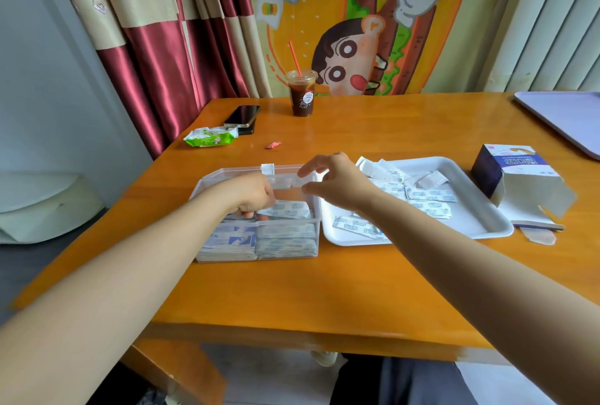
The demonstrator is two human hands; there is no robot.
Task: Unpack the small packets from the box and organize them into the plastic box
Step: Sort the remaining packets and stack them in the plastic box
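Observation:
A clear plastic box stands on the table, its front compartments stacked with small white and blue packets. My left hand reaches down inside the box, fingers pinched on a packet lying across a back compartment. My right hand hovers at the box's back right rim, thumb and fingers pinching its clear lid edge. To the right a white tray holds several loose packets. The opened cardboard box lies on its side right of the tray.
An iced drink cup with a red straw stands at the back of the orange table. A phone, a green wipes pack and a red scrap lie back left. A pale tray sits far right.

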